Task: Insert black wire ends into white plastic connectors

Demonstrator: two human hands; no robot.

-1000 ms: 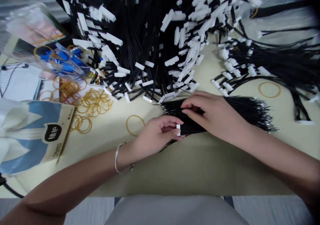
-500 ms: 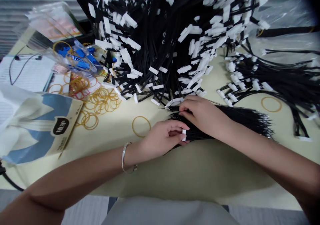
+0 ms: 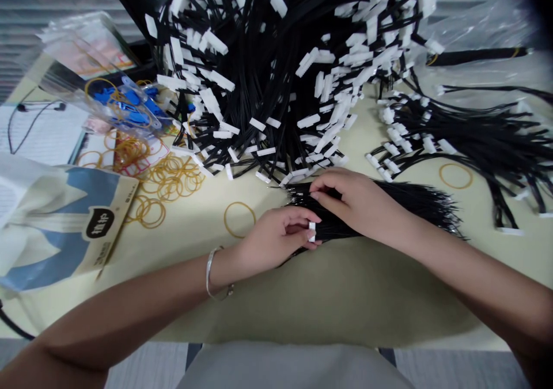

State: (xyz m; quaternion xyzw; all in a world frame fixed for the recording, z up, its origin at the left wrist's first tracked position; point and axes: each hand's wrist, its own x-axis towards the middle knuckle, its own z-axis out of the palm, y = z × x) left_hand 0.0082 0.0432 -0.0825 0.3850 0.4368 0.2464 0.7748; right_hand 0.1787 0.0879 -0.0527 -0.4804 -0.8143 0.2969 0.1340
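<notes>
Between the thumb and fingers of my left hand (image 3: pixel 272 239) is a small white plastic connector (image 3: pixel 311 231), held close to the left end of a black wire bundle (image 3: pixel 415 204). The bundle lies flat on the table, with small shiny tips at its ends. Over its left part is my right hand (image 3: pixel 349 199), thumb and forefinger drawn together at the wire ends. Whatever is in that pinch is too small to make out. My right hand covers part of the bundle, and the left fingers partly hide the connector.
A big heap of black cables (image 3: pixel 259 72) with white connectors lies behind my hands. Another cable pile (image 3: pixel 470 124) is at right. Rubber bands (image 3: pixel 173 178), a blue-and-cream packet (image 3: pixel 73 222) and a plastic bag of blue pieces (image 3: pixel 125 104) lie at left. One loose rubber band (image 3: pixel 239 220) lies near my left hand.
The view has shifted a little, so the table things appear farther left. My right hand has moved slightly right along the wires. My left hand still holds the white connector.
</notes>
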